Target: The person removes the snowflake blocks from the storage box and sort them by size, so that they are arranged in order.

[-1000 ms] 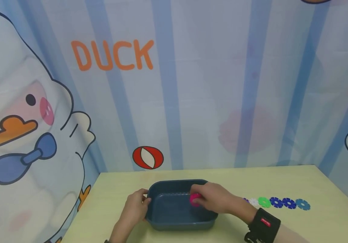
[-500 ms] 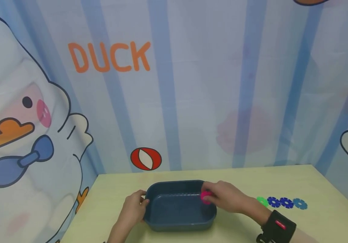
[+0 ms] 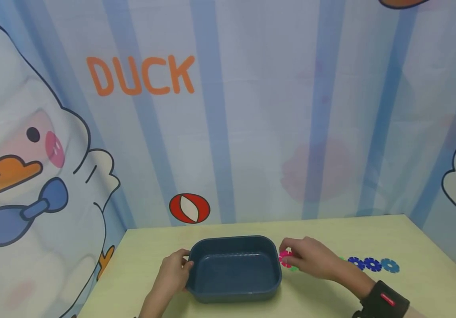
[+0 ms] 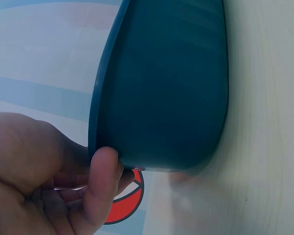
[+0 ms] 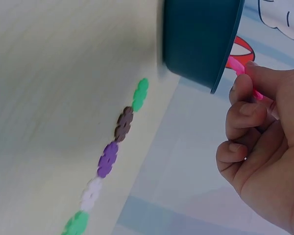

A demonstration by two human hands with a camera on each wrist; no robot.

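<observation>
My left hand (image 3: 172, 271) grips the left end of a dark blue plastic basin (image 3: 233, 297), thumb over the rim and fingers outside, as the left wrist view also shows. My right hand (image 3: 315, 258) pinches a pink notched snowflake disc (image 3: 284, 259) between thumb and fingers, just outside the basin's right rim. In the right wrist view the pink disc (image 5: 235, 64) stands edge-on, raised above the table, its middle hidden by the fingers. Below it, a green snowflake disc (image 5: 140, 94) lies on the table beside the basin, at one end of a row.
The row runs on to the right: a brown disc (image 5: 123, 124), a purple disc (image 5: 107, 159), a white disc (image 5: 91, 194) and several more, ending with a lighter blue disc (image 3: 389, 265). My right forearm covers part of it. A printed curtain (image 3: 252, 132) hangs behind the pale table (image 3: 152, 238).
My right hand has moved right with the pink disc, from over the inside of the basin to outside its right rim. My left hand keeps its hold. The head view has shifted slightly.
</observation>
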